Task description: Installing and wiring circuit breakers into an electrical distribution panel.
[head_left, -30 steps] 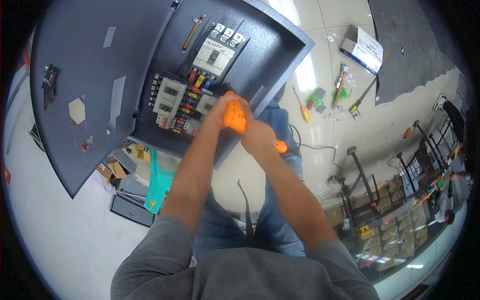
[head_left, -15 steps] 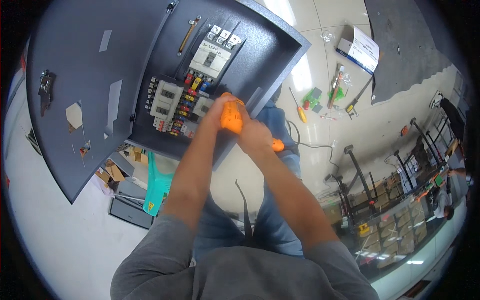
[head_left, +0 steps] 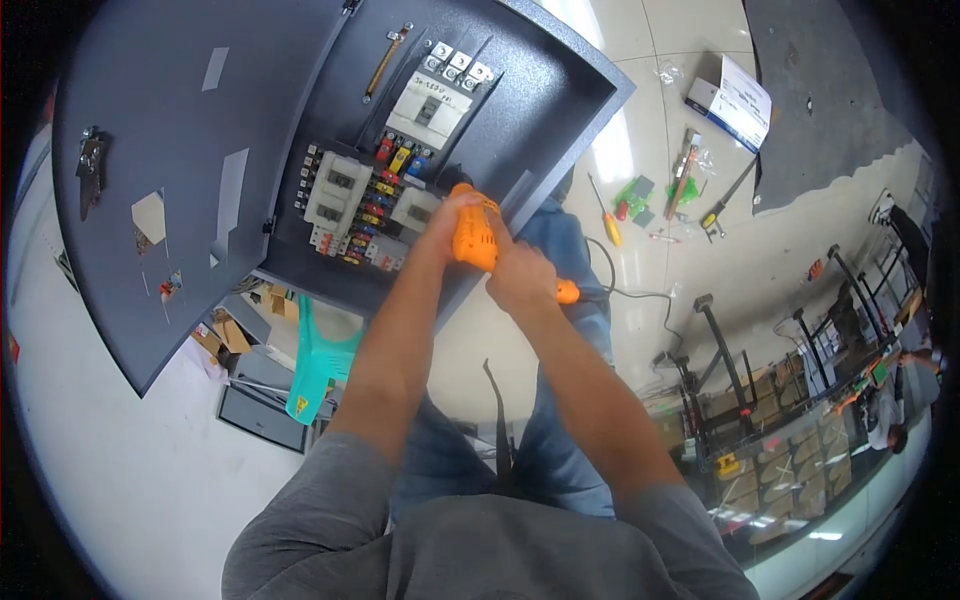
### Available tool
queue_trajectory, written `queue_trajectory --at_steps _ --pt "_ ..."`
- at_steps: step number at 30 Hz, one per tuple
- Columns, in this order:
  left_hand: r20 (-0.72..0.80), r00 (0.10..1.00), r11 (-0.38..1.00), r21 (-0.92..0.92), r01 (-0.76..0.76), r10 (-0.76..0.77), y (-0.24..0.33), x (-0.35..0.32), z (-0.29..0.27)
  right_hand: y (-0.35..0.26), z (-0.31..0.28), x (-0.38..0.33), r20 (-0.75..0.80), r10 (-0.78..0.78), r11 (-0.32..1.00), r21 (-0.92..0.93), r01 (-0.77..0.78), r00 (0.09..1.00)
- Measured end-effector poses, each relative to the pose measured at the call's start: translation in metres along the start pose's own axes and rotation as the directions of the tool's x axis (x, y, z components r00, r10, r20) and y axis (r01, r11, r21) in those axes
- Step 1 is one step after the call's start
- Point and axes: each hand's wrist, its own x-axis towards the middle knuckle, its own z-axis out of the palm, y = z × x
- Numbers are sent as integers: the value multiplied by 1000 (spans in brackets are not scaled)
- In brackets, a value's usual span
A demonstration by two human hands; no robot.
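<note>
With the grey cabinet door (head_left: 190, 150) swung wide to the left to bare the breakers (head_left: 345, 195), the left hand (head_left: 445, 225) and right hand (head_left: 520, 280) clamp together on the orange drill (head_left: 473, 235), steadying it against the cabinet's lower right corner.

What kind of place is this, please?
Probably a workshop or training room for electrical work. A grey electrical cabinet stands open, with breakers inside. Both hands hold an orange drill at it, hand tools lie on the shiny floor, and metal racks stand to the right.
</note>
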Motion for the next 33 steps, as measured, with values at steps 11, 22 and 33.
queue_trajectory --at_steps 11,22,33 --pt "57 997 998 -25 -51 53 -20 -29 31 34 -22 -39 -12 -50 997 57 51 999" --pt "214 966 959 212 -190 144 -76 -122 96 169 20 -193 -427 517 580 812 63 742" --pt "352 917 879 358 -315 186 -110 -102 156 203 68 -145 -516 -217 818 367 443 828"
